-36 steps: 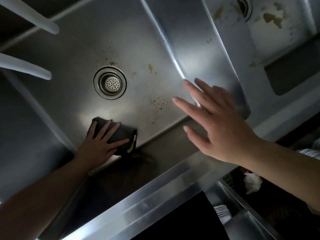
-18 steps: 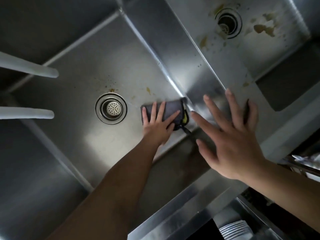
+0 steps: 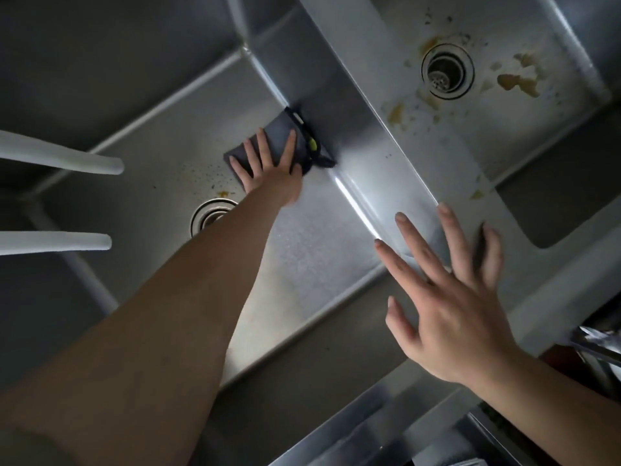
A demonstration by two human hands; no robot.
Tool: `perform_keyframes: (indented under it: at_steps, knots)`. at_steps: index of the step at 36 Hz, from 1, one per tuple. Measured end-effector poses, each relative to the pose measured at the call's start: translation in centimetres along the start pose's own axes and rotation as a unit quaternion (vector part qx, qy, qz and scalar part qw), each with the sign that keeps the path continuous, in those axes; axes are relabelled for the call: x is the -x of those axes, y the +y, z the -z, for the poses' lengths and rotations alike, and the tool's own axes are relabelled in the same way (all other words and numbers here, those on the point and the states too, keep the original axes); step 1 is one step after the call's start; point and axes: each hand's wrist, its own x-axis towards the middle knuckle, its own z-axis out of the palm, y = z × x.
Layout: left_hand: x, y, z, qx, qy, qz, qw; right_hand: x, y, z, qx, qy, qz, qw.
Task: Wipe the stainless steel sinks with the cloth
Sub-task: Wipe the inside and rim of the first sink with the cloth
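Both hands are staying spread flat, left hand (image 3: 268,169) pressing the dark cloth (image 3: 279,136) under its fingers beyond the drain (image 3: 210,213), right hand (image 3: 450,317) hovering nearer the divider (image 3: 379,105).

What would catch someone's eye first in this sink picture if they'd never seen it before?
Probably the left hand pressing a dark cloth flat on the floor of the near sink, right against the dividing wall. Next, the right hand with fingers spread over the sink's edge in the foreground. Then the brown stains around the drain of the far sink, upper right.
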Motion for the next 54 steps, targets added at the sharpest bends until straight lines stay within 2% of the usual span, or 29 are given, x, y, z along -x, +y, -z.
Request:
perform_keyframes:
  at_steps: [7,10,12,15,18,20,23,25,27,30,35,37,40,42,46,49,51,54]
  knots:
    - [9.1,-0.8,-6.4,-0.034,-0.048,-0.102,0.993,0.1,0.3,-0.2,0.003,-0.013,0.017,1.0]
    - [14.7,-3.6,-10.2,-0.048,-0.05,-0.144,0.987,0.2,0.0,0.1,-0.026,-0.004,0.041,0.999]
    - [17.6,-6.5,-12.4,-0.037,-0.036,-0.143,0.988,-0.3,-1.1,0.6,-0.057,-0.003,0.059,0.997]
    - [20.5,-10.6,-13.4,0.004,-0.035,-0.037,0.999,-1.8,-3.3,1.0,-0.095,-0.02,0.041,0.994]
    - [21.4,-13.9,-13.2,0.069,-0.03,0.147,0.986,-4.1,-5.0,-0.1,-0.111,-0.039,0.014,0.993]
    - [21.0,-15.6,-12.6,0.124,0.001,0.265,0.956,-5.7,-6.1,-2.0,-0.145,-0.052,0.055,0.986]
    - [18.3,-17.2,-11.2,0.201,0.023,0.386,0.9,-8.3,-8.6,-4.9,-0.16,-0.146,0.054,0.975]
    - [15.7,-16.7,-9.9,0.247,0.057,0.445,0.859,-10.3,-9.7,-7.2,-0.157,-0.224,0.044,0.961]
    - [13.2,-16.3,-8.6,0.274,0.098,0.497,0.818,-12.3,-9.9,-9.7,-0.131,-0.265,0.049,0.954]
    - [9.5,-17.6,-7.1,0.302,0.104,0.52,0.792,-15.4,-9.8,-12.5,-0.105,-0.28,0.045,0.953]
    - [2.5,-21.2,-3.3,0.304,0.147,0.469,0.816,-17.8,-9.4,-15.4,-0.089,-0.254,0.017,0.963]
    - [0.3,-21.7,-1.8,0.301,0.137,0.452,0.829,-17.7,-9.3,-16.2,-0.076,-0.263,0.018,0.962]
    - [-1.7,-20.3,0.2,0.288,0.123,0.453,0.835,-17.2,-8.9,-16.9,-0.071,-0.272,0.025,0.959]
    - [-2.4,-18.2,1.0,0.269,0.128,0.434,0.85,-17.2,-8.6,-17.0,-0.078,-0.278,0.03,0.957]
    - [-1.5,-13.5,0.1,0.209,0.132,0.301,0.921,-17.4,-7.9,-17.0,-0.073,-0.282,0.047,0.956]
    - [1.7,-11.0,-2.3,0.17,0.122,0.192,0.959,-17.5,-7.6,-16.5,-0.066,-0.282,0.052,0.956]
    - [3.5,-10.4,-3.9,0.141,0.105,0.136,0.975,-17.6,-7.6,-15.9,-0.074,-0.293,0.047,0.952]
    - [4.1,-10.8,-4.2,0.136,0.092,0.127,0.978,-17.4,-8.1,-14.2,-0.108,-0.321,0.014,0.941]
